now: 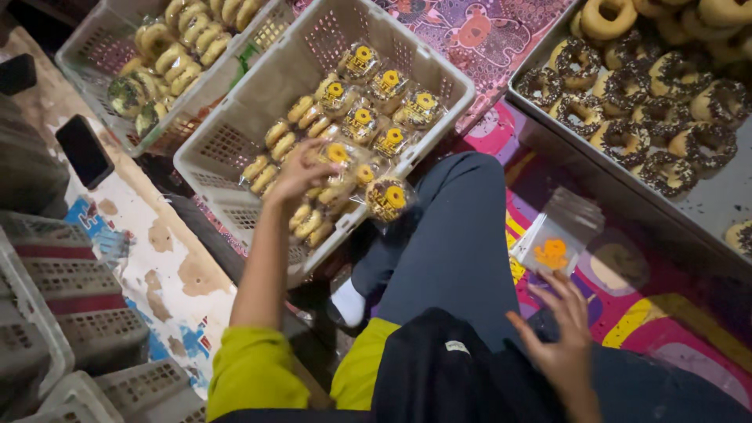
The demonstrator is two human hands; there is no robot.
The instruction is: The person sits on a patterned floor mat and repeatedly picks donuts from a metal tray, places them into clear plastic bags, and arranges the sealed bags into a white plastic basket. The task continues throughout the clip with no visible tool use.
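Note:
My left hand [301,171] reaches into a white plastic crate [235,149] and rests on a clear packet of doughnuts [338,178] among several wrapped packets with yellow labels. My right hand [562,329] hovers open, fingers spread, just below a stack of empty clear bags with an orange print [554,243] lying on the patterned mat. It holds nothing. A metal tray [717,200] at the upper right carries several doughnuts with chocolate sprinkles [627,117].
A second white crate [86,55] with wrapped doughnuts stands at the upper left. Grey crates [63,313] are stacked at the left. Two dark phones [82,149] lie on the worn floor. My bent leg in dark trousers [454,243] fills the middle.

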